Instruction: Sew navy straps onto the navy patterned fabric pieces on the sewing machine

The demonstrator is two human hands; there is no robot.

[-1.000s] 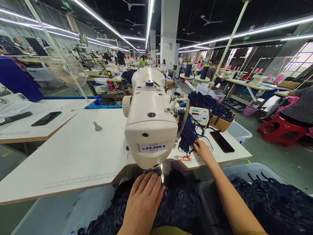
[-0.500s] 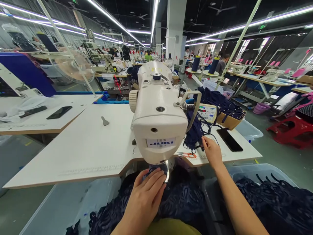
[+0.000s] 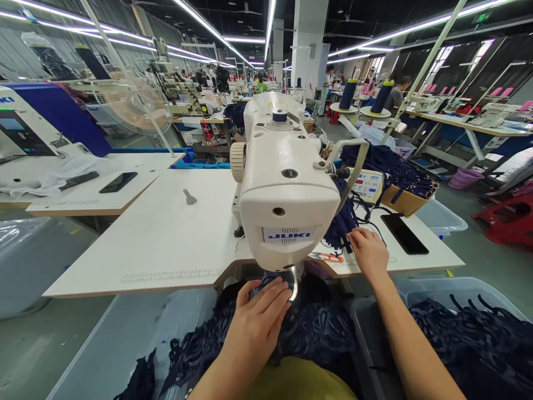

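Under the head of a white JUKI sewing machine point(image 3: 289, 203), my left hand point(image 3: 258, 319) lies over a navy fabric piece point(image 3: 272, 278), its fingers together and its thumb at the left side. The lit needle area is mostly hidden behind the machine head and my fingers. To the right of the machine, my right hand point(image 3: 368, 253) pinches the end of a navy strap point(image 3: 348, 242) at the near edge of a strap bundle point(image 3: 339, 225). Orange-handled snips point(image 3: 331, 257) lie just left of that hand.
A black phone point(image 3: 403, 234) lies on the white table point(image 3: 175, 233), by a control box point(image 3: 368, 186) and a cardboard box point(image 3: 403, 200) of navy straps. A grey metal piece point(image 3: 189, 196) rests at left. Plastic bins point(image 3: 458, 283) with navy pieces stand below.
The whole view has shifted, so the scene sits farther right. My left hand stays on the fabric under the machine; my right hand is still at the strap bundle, its fingers bent more.
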